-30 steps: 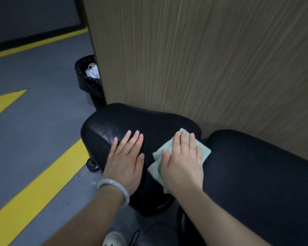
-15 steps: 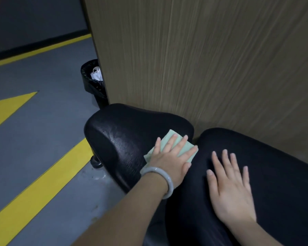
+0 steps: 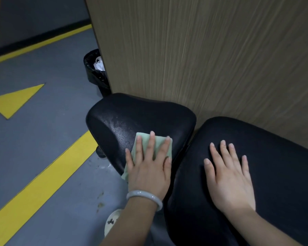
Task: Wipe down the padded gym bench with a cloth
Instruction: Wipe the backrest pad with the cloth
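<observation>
The black padded gym bench has two pads: a small seat pad (image 3: 146, 114) on the left and a long back pad (image 3: 277, 157) on the right. A pale green cloth (image 3: 159, 141) lies on the seat pad's near side. My left hand (image 3: 149, 167), with a pale bangle on the wrist, presses flat on the cloth with straight spread fingers. My right hand (image 3: 229, 176) rests flat on the long pad, fingers straight, holding nothing. A wet sheen shows on the seat pad left of the cloth.
A tan wood-grain panel (image 3: 203, 55) stands right behind the bench. A black lined bin (image 3: 96, 71) sits at the panel's left corner. The grey floor (image 3: 48, 139) has yellow stripes. A light shoe (image 3: 112, 222) shows below my left arm.
The cloth passed from my right hand to my left one second ago. Since half a second ago my left hand slid the cloth leftward and nearer on the seat pad; my right hand stays on the long pad.
</observation>
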The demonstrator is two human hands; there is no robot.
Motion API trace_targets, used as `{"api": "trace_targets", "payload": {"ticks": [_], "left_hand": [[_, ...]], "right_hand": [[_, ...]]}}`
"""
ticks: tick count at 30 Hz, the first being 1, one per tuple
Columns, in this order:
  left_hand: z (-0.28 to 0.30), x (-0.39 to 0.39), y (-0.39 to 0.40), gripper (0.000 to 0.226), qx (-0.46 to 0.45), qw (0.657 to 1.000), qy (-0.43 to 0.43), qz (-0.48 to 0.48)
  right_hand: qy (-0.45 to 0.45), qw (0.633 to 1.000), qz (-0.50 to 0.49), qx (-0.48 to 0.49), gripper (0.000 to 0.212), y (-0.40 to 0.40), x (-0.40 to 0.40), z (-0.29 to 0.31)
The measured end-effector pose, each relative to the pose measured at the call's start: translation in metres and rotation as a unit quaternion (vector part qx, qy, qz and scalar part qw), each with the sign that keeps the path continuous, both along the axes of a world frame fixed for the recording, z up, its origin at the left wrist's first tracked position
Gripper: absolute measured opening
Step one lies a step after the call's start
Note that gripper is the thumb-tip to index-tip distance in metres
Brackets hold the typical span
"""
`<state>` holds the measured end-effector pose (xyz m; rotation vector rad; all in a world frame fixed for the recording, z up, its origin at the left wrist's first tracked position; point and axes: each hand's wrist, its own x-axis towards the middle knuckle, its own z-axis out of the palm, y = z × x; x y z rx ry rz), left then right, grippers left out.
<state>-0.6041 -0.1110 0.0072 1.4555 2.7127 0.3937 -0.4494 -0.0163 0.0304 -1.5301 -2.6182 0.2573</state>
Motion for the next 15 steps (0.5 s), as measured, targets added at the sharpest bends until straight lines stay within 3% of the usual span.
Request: {"api": "trace_targets", "payload": {"ticks": [7, 15], "left_hand": [[0.022, -0.027, 0.043, 0.053, -0.002, 0.990, -0.092, 0.109], [-0.008, -0.025, -0.030, 0.056, 0.068, 0.995, -0.008, -0.073]], "right_hand": [[0.000, 1.000, -0.004, 0.006, 0.076, 0.001, 0.000, -0.004], [-0.004, 1.000, -0.003, -0.006, 0.069, 0.000, -0.002, 0.003]]}}
